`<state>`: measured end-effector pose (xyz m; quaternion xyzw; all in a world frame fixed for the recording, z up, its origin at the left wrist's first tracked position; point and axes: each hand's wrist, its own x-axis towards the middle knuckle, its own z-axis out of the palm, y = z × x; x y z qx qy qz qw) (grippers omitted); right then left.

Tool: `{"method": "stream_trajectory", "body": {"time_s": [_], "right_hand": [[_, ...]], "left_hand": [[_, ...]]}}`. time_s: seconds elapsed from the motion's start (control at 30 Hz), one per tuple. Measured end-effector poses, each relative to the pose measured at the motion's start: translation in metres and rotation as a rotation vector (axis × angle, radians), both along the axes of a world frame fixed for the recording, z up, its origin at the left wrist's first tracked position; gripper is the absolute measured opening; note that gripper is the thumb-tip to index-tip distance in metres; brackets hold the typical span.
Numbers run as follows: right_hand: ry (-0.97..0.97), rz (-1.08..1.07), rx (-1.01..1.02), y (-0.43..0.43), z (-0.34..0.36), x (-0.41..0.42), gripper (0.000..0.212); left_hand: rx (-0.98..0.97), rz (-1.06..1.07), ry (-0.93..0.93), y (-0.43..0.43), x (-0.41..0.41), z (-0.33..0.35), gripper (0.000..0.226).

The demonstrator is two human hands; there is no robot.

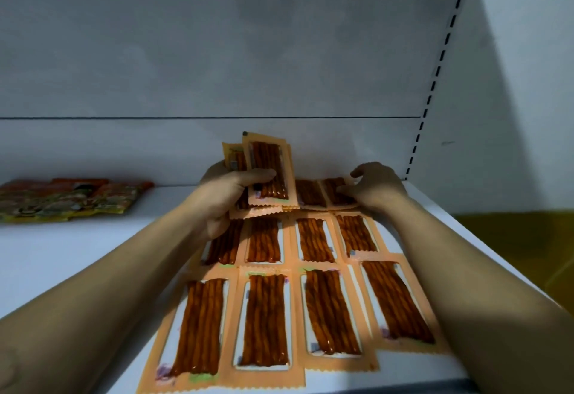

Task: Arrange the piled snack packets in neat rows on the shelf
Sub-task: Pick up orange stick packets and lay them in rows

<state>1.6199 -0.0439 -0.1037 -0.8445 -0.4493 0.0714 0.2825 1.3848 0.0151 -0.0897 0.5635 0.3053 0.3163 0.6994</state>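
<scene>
Nearest the person, a front row of four flat orange plastic packets of brown snack sticks lies on the white shelf board, their long axes running front to back. They sit edge to edge, though the rightmost is skewed and set a little further back. Just behind them lies a second row of four like packets, its left end partly covered by the left forearm.

Further in, a third row has only begun. Two back-row packets lie side by side at its right end. The right hand rests over the outer one with bent fingertips touching it; whether they pinch its edge cannot be told.

The left hand grips a small stack of the same packets, thumb across the front. The stack stands tilted on its lower edge, just left of the two laid packets.

The unfilled places in that row seem to lie at its left end, at and left of the stack. The next packet would likely go down lengthwise beside the inner laid one, and the right hand is the nearer one to draw it off the stack.

Far left, well apart, a loose pile of multicoloured packets waits against the grey back panel.
</scene>
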Motion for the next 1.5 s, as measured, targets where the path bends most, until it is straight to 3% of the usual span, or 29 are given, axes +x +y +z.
{"method": "stream_trajectory", "body": {"time_s": [0.13,0.33,0.5,0.63,0.8,0.93,1.07,1.2,1.27,1.33,1.4,1.5], "right_hand": [[-0.066,0.05,-0.06,-0.002,-0.002,0.002,0.032],[-0.071,0.082,-0.103,-0.002,-0.001,0.001,0.032],[-0.127,0.063,-0.035,-0.007,0.006,-0.004,0.037],[-0.176,0.192,0.066,-0.007,0.019,-0.019,0.036],[0.245,0.353,0.221,-0.012,0.035,-0.054,0.058],[0.368,0.409,0.309,-0.01,0.045,-0.079,0.062],[0.457,0.386,0.367,-0.006,0.063,-0.093,0.058],[0.223,0.369,0.368,0.004,0.077,-0.096,0.038],[-0.134,0.256,0.153,0.01,0.074,-0.082,0.032],[-0.359,0.182,-0.112,0.013,0.059,-0.066,0.033],[-0.388,0.166,-0.274,0.011,0.04,-0.058,0.033],[-0.38,0.206,-0.354,0.011,0.023,-0.062,0.033]], "left_hand": [[0.041,0.008,-0.01,0.005,0.001,-0.003,0.025],[0.006,0.008,-0.008,0.007,0.003,-0.005,0.022],[0.007,-0.009,-0.01,0.007,0.002,-0.007,0.021],[0.028,0.0,-0.039,0.007,0.0,-0.005,0.032],[0.037,-0.06,-0.051,0.003,-0.002,0.002,0.043],[-0.003,-0.079,-0.092,-0.006,-0.004,0.011,0.04],[-0.042,-0.128,-0.152,-0.001,-0.022,0.027,0.051],[0.072,-0.036,-0.139,0.01,-0.04,0.036,0.035],[0.101,0.05,-0.097,0.019,-0.047,0.035,0.032],[0.083,0.099,-0.061,0.028,-0.055,0.032,0.031],[0.065,0.087,-0.038,0.032,-0.059,0.025,0.029],[0.057,0.054,-0.022,0.037,-0.061,0.008,0.031]]}}
